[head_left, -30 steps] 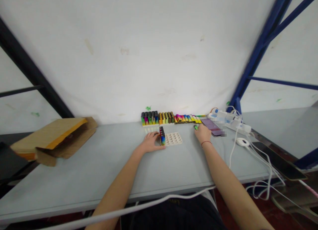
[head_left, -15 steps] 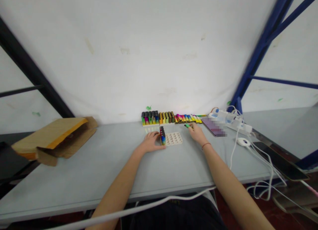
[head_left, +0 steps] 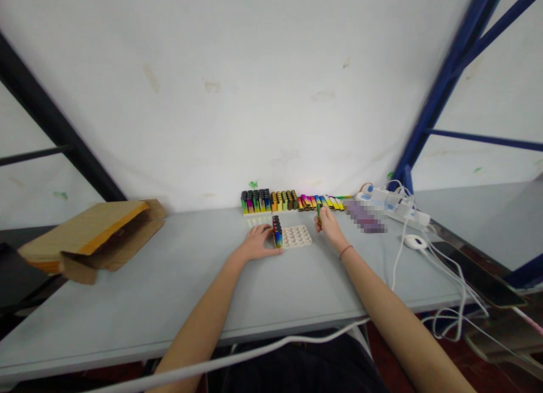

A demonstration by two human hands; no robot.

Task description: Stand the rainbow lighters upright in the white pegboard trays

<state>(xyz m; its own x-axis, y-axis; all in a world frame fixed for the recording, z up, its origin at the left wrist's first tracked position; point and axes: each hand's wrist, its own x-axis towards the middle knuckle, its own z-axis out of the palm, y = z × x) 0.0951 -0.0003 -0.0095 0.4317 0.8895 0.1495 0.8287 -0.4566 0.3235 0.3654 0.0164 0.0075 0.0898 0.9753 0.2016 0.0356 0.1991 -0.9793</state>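
My left hand (head_left: 255, 245) rests on the grey table (head_left: 169, 285) with its fingers against the left side of a white tray (head_left: 297, 237) full of round holes. A short column of coloured lighters (head_left: 277, 232) stands in the tray's left edge, beside my thumb. My right hand (head_left: 329, 225) is raised just right of the tray, its fingers closed on one green lighter (head_left: 319, 213) held upright. Rows of coloured lighters (head_left: 292, 201) line the wall behind, some standing, some lying flat.
A torn cardboard box (head_left: 91, 236) lies at the table's left. A blurred phone (head_left: 365, 216), a white power strip (head_left: 396, 207), a round white charger (head_left: 414, 242) and cables sit at the right. A white cable (head_left: 237, 356) crosses the near edge. Blue shelf posts (head_left: 441, 87) rise at the right.
My right hand has moved left from beside the phone toward the tray, carrying the green lighter and turning it upright. My left hand has stayed by the tray.
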